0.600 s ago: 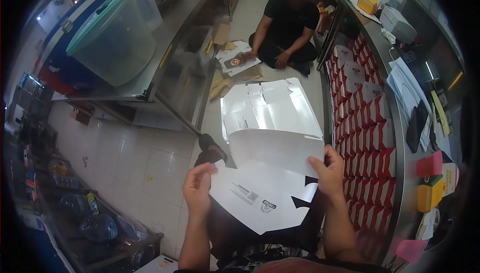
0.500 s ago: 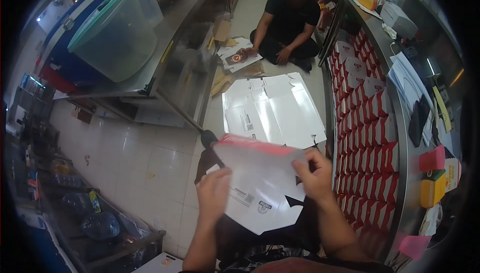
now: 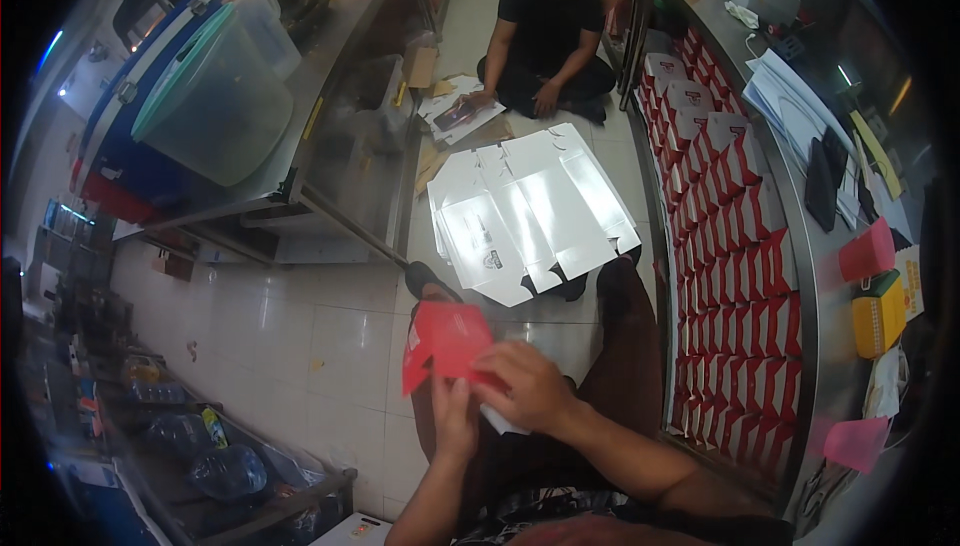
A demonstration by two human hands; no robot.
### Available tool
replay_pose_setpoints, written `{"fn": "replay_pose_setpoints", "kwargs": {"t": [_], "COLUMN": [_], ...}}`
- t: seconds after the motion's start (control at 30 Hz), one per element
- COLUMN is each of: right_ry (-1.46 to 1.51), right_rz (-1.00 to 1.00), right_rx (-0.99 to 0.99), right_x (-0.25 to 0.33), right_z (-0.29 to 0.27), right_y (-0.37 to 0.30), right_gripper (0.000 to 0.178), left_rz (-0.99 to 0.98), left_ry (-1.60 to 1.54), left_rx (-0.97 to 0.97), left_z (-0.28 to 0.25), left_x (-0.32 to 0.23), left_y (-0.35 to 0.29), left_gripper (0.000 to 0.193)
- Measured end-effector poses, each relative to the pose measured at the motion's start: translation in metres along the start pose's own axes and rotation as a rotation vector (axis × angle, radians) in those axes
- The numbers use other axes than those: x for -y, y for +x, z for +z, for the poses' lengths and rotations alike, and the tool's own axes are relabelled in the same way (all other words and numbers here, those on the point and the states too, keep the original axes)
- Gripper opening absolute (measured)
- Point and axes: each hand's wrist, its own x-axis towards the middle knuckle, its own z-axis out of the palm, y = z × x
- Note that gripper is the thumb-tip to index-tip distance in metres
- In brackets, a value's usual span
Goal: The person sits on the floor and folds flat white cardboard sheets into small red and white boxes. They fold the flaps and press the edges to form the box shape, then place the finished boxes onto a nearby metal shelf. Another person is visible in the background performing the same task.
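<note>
A person is holding a red and white card point(image 3: 455, 334) low over the lap, a little to the left. The left hand point(image 3: 455, 418) is gripping its bottom part, with the thumb pointing up. The right hand point(image 3: 528, 386) is coming in from the side, and its fingers are pinching the card's right edge. The two hands are staying close together, almost touching, and both are clamped on the card. A bit of white is poking out below the right hand.

The card is looking partly bent, so this one seems only begun: it is not making a whole box yet. Its far folds are hiding behind the fingers, so nobody can tell how many are done.

Big flat white cards point(image 3: 545, 211) are lying on the floor point(image 3: 340, 346), just past the feet. They are showing fold lines and cut flaps, but they are not standing up as boxes, so that folding looks left to do. How many are in the pile is hard to tell.

On the right, lots of red and white boxes point(image 3: 735, 321) are sitting in rows under the long counter point(image 3: 818, 386). Those are looking already made. Farther off, another person point(image 3: 550, 41) is sitting on the floor.
</note>
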Motion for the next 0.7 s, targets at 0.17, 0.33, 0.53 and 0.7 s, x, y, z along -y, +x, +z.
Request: {"fn": "replay_pose_setpoints", "kwargs": {"t": [0.17,0.33,0.53,0.7], "right_ry": [0.123,0.075,0.119,0.617], "right_rz": [-0.122,-0.204,-0.236,0.04], "right_rx": [0.197,0.307,0.187,-0.135], "right_x": [-0.001,0.006,0.01,0.012], "right_z": [0.002,-0.014,-0.018,-0.005], "right_y": [-0.02,-0.014,-0.019,-0.04], "right_gripper": [0.031,0.05,0.065,0.085], "left_rz": [-0.033,-0.059,-0.053,0.018], "left_ry": [-0.081,-0.279,-0.454,-0.414], "left_rx": [-0.244,-0.22,-0.132,-0.031], "left_z": [0.003,0.002,0.019,0.009], "left_x": [-0.002,-0.022,-0.04,-0.024], "left_y": [0.009,0.006,-0.002,-0.003], "left_gripper": [0.04,0.037,0.039,0.032]}}
